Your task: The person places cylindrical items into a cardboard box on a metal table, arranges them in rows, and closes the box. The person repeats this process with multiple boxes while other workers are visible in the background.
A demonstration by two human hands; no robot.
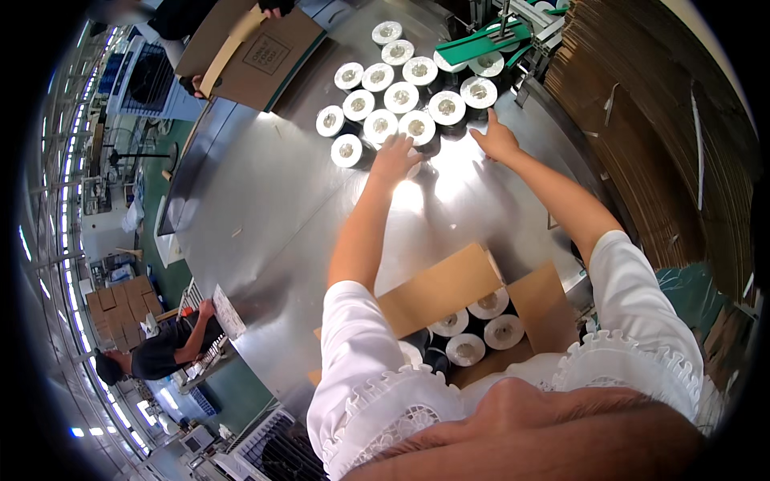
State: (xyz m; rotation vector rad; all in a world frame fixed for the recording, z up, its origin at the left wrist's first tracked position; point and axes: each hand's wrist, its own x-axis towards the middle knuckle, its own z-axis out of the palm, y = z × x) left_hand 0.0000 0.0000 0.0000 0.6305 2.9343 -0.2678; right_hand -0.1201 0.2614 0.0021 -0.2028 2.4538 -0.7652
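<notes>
Several upright rolls with white round tops and dark sides [402, 97] stand in a cluster on the metal table [297, 208]. My left hand [395, 160] reaches to the near edge of the cluster, fingers stretched out against the nearest rolls; whether it presses on them I cannot tell. To the right, my right hand [499, 139] has thumb and forefinger apart beside the cluster's right side, holding nothing. Below my arms sits an open cardboard box [443, 287] with its flaps spread. Inside it are more of the same rolls [504, 331], partly hidden by a flap.
A green conveyor guide [484, 45] meets the cluster at the far right. Flattened cardboard sheets [642, 136] are piled along the right side. Across the table, a co-worker's hands hold a large carton [269, 60]. Another person [172, 345] works at the left.
</notes>
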